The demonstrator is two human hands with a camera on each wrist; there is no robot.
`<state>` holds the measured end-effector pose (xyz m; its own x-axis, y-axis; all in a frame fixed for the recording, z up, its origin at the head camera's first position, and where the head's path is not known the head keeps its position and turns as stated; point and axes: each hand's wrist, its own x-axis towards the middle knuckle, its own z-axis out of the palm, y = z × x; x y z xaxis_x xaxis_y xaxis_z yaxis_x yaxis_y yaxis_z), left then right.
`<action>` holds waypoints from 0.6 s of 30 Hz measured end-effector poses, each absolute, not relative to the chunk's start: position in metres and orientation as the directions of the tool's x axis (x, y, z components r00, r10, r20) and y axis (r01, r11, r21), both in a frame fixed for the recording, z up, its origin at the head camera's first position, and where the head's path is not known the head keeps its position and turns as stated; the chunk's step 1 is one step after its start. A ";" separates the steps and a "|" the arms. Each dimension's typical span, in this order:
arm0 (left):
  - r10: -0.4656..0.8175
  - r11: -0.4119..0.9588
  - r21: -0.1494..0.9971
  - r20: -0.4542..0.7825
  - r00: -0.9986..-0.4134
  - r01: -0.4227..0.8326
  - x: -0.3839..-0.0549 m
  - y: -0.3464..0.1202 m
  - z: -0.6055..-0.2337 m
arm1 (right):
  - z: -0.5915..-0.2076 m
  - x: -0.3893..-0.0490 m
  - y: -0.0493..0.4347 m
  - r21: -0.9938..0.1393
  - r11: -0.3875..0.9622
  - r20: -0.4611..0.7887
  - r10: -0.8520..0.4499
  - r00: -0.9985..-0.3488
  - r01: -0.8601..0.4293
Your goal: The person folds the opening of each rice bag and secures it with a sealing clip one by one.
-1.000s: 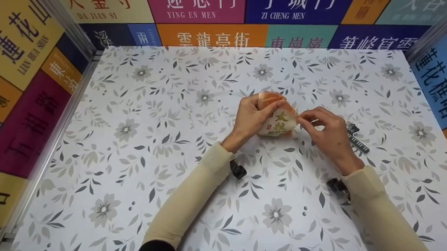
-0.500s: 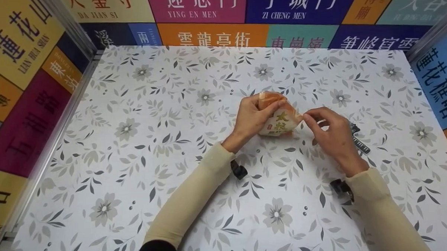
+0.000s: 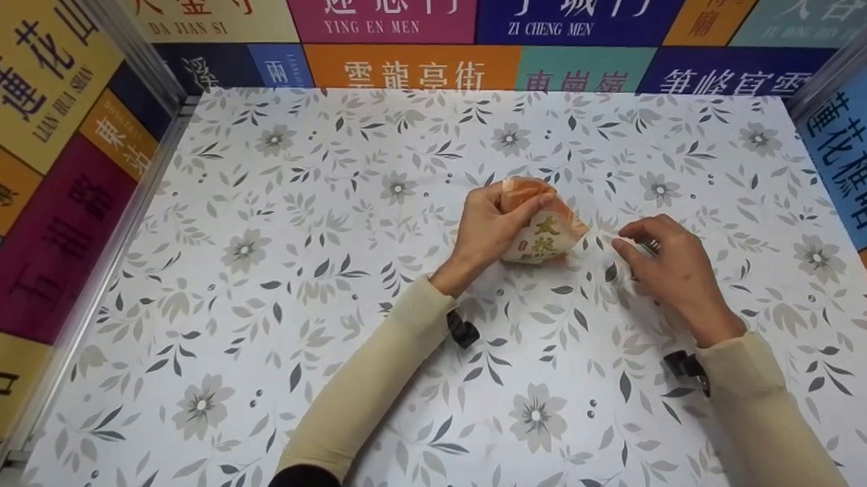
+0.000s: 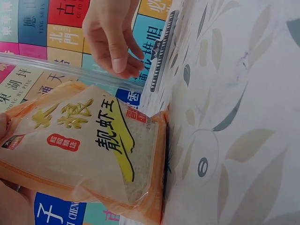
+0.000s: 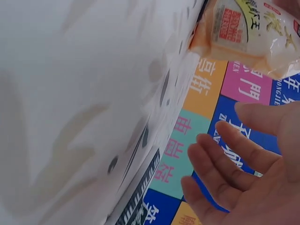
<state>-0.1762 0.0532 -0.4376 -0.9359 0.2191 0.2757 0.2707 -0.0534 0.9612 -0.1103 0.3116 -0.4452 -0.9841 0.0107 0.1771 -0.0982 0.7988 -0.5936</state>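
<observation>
My left hand (image 3: 487,223) grips the upper part of a small orange-edged bag of rice (image 3: 545,232), thumb across its front. In the left wrist view, the bag of rice (image 4: 89,136) shows gold and black lettering, a yellow stripe and pale grains at its lower end. That end sits close over the patterned tabletop. To the right of the bag, my right hand (image 3: 669,268) holds nothing, its fingers loosely bent and apart from the bag's corner. A dark flat strip with a piano-key pattern (image 4: 164,54) lies beyond my right hand, mostly hidden by it in the head view.
A white sheet with grey flowers and leaves (image 3: 296,227) covers the table. Colourful panels with lettering (image 3: 413,71) stand along its back and sides. A metal frame post (image 3: 149,55) rises at the back left corner.
My right hand has let go of the bag's right corner and moved right and slightly nearer, now covering most of the strip. My left hand and the bag stay in place.
</observation>
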 end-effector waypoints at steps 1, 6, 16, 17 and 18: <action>0.219 -0.053 0.962 0.275 -0.936 0.270 -0.176 0.053 -0.438 | -0.445 -0.110 0.314 -0.587 0.805 0.164 0.008 -0.986 -0.090; 0.229 -0.048 0.965 0.262 -0.938 0.258 -0.176 0.054 -0.438 | -0.445 -0.106 0.327 -0.564 0.825 0.080 0.011 -0.997 -0.037; 0.236 -0.055 0.975 0.224 -0.946 0.217 -0.176 0.053 -0.438 | -0.448 -0.102 0.347 -0.502 0.865 0.025 0.021 -0.999 0.006; 0.236 -0.054 0.976 0.216 -0.947 0.209 -0.176 0.053 -0.438 | -0.448 -0.102 0.349 -0.501 0.865 0.031 0.020 -0.999 0.001; 0.236 -0.054 0.978 0.211 -0.949 0.204 -0.176 0.053 -0.438 | -0.448 -0.102 0.350 -0.501 0.865 0.039 0.018 -0.999 -0.004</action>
